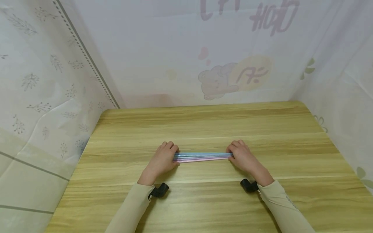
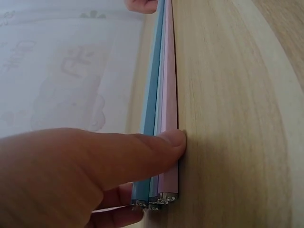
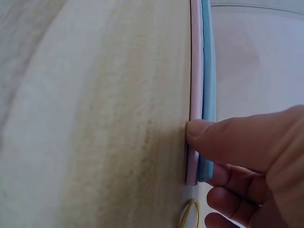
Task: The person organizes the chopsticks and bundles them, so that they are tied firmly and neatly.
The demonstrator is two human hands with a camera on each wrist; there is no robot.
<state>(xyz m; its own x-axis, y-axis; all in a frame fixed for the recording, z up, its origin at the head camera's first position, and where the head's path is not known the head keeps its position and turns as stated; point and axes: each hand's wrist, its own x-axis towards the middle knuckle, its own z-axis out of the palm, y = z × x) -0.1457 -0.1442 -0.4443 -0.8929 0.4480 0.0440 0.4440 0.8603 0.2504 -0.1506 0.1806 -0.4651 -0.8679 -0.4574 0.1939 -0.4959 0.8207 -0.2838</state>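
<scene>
A bundle of slim pastel pencils (image 1: pixel 202 156), blue, purple and pink, lies crosswise low over the wooden table. My left hand (image 1: pixel 163 157) pinches its left end, the thumb (image 2: pixel 156 147) across the near pink side and the fingers behind. At that end the pencils (image 2: pixel 166 171) show silvery, sparkling tips. Gripping the other end is my right hand (image 1: pixel 242 156), whose thumb (image 3: pixel 213 135) presses the pink pencil (image 3: pixel 195 95) beside a blue one (image 3: pixel 207 85). Its curled fingers are partly hidden behind the bundle.
A thin yellow loop (image 3: pixel 190 213), like a rubber band, shows below the right hand in the right wrist view. The table (image 1: pixel 204 126) has rounded far corners. Printed cloth (image 1: pixel 163 58) hangs behind it and at both sides. Black camera mounts (image 1: pixel 160 190) sit at both wrists.
</scene>
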